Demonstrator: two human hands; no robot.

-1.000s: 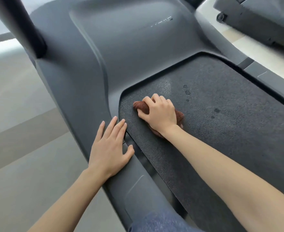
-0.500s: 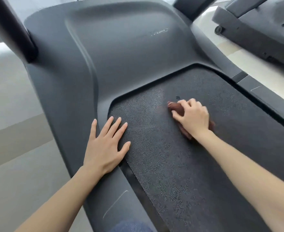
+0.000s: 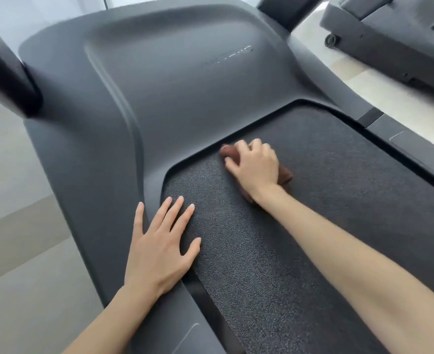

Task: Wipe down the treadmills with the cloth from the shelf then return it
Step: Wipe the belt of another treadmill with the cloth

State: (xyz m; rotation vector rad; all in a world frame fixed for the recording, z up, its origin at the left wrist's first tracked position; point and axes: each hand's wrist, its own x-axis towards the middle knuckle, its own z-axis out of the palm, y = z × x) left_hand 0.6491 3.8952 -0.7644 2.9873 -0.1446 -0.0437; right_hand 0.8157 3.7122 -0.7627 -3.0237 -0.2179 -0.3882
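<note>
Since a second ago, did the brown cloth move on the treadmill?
Yes. The cloth, gripped by the right hand, has slid rightward, away from the belt's rounded front-left corner, up to the grey cover edge.

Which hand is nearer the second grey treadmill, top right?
Right. The right hand grips the brown cloth on the black textured belt, toward that treadmill; left hand lies flat at its left edge.

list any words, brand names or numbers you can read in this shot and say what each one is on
Pale line of lettering on the near treadmill's motor cover: too faint and blurred to read.
No other text shows: none on the belt, the brown cloth or the second treadmill.
</note>
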